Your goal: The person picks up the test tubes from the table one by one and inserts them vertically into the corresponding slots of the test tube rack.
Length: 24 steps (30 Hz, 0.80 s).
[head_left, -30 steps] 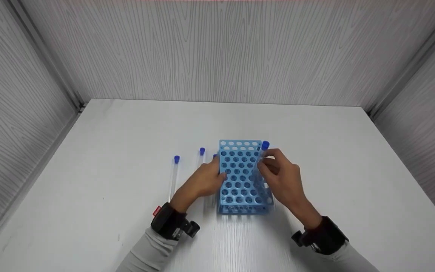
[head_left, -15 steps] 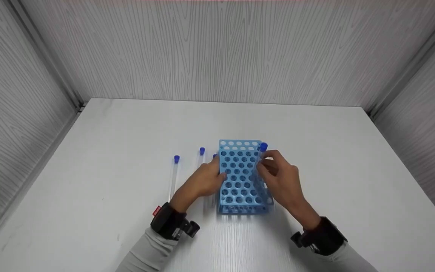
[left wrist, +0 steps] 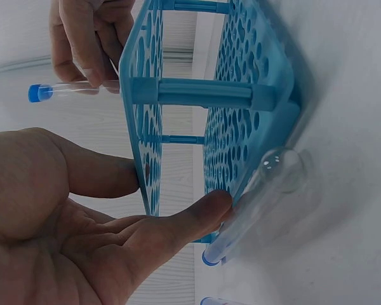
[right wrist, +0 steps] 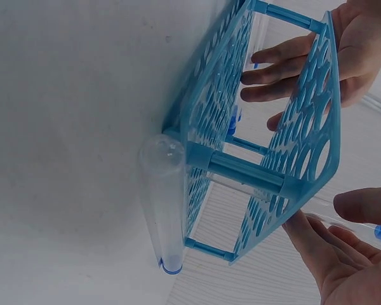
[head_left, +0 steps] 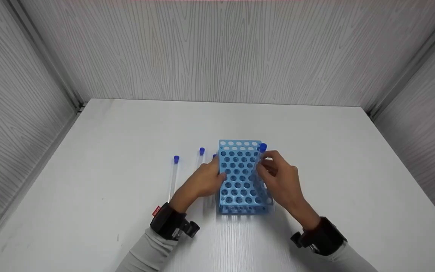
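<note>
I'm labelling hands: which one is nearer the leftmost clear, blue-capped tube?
Left hand, just right of the tube, gripping the perforated blue rack; the right hand is at its right edge.

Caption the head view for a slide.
Left hand grips a blue rack; right hand pinches a blue-capped tube at the rack's right side.

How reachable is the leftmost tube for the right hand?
Probably not readily: the right hand pinches another tube, and the rack and left hand stand between it and the leftmost tube.
</note>
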Each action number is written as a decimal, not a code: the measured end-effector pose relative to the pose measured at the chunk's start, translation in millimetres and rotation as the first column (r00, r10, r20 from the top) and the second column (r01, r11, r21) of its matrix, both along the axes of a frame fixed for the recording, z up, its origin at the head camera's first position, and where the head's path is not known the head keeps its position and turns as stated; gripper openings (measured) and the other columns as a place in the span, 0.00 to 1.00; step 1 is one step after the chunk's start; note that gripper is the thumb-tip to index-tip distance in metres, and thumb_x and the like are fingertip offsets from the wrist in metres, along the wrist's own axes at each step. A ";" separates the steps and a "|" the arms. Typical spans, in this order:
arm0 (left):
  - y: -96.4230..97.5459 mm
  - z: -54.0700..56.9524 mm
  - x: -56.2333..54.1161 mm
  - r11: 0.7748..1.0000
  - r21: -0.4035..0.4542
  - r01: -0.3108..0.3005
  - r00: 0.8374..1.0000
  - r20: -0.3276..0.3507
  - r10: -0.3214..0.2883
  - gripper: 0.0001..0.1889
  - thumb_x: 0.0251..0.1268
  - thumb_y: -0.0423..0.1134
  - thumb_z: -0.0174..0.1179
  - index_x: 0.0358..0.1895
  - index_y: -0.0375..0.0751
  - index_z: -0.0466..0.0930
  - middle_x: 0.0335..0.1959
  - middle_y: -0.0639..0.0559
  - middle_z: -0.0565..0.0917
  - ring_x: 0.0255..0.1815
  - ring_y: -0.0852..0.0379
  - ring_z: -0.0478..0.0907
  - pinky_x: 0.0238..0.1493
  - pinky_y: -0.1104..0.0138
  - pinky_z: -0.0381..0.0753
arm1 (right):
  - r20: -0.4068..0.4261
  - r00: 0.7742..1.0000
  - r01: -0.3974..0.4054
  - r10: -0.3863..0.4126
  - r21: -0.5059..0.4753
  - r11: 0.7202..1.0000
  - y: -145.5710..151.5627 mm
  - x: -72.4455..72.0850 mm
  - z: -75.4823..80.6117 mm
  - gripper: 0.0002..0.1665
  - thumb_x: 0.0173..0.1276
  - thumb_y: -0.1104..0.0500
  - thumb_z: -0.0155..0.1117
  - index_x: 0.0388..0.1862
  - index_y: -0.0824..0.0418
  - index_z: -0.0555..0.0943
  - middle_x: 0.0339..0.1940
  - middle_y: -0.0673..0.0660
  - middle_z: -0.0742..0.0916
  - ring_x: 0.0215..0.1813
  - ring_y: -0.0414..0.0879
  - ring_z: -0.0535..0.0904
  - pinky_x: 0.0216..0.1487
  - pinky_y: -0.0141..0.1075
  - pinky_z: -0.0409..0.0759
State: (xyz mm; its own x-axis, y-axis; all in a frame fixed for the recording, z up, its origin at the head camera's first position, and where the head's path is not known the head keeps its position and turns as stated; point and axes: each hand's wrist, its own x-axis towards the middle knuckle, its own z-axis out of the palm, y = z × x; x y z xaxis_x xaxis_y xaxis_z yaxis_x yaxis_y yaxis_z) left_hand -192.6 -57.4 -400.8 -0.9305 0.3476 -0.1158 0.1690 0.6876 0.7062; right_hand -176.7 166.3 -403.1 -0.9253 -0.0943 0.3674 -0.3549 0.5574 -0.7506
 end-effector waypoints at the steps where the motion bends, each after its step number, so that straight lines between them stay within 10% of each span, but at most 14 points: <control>1: 0.0 0.0 0.0 1.000 0.000 -0.002 1.000 0.002 0.002 0.33 0.78 0.37 0.50 0.80 0.31 0.50 0.64 0.36 0.80 0.57 0.45 0.80 0.62 0.52 0.75 | 0.001 1.000 0.000 0.000 0.001 1.000 0.0 0.1 0.1 0.12 0.71 0.62 0.64 0.52 0.58 0.79 0.53 0.60 0.89 0.55 0.53 0.88 0.53 0.46 0.84; 24: 1.0 2.6 0.1 1.000 -0.010 -0.009 1.000 0.022 0.009 0.34 0.79 0.38 0.50 0.80 0.29 0.48 0.65 0.33 0.78 0.55 0.46 0.80 0.58 0.53 0.76 | -0.016 1.000 0.001 -0.001 0.003 1.000 1.8 -2.1 -0.4 0.12 0.70 0.63 0.65 0.51 0.59 0.80 0.52 0.59 0.90 0.54 0.52 0.88 0.53 0.46 0.85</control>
State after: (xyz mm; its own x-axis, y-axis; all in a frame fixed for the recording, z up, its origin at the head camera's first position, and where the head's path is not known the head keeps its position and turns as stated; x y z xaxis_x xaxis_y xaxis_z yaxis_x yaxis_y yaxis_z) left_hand -192.5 -56.4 -398.2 -0.9307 0.3382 -0.1396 0.1473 0.6956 0.7032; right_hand -178.9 168.1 -403.5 -0.9195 -0.0947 0.3815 -0.3661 0.5596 -0.7435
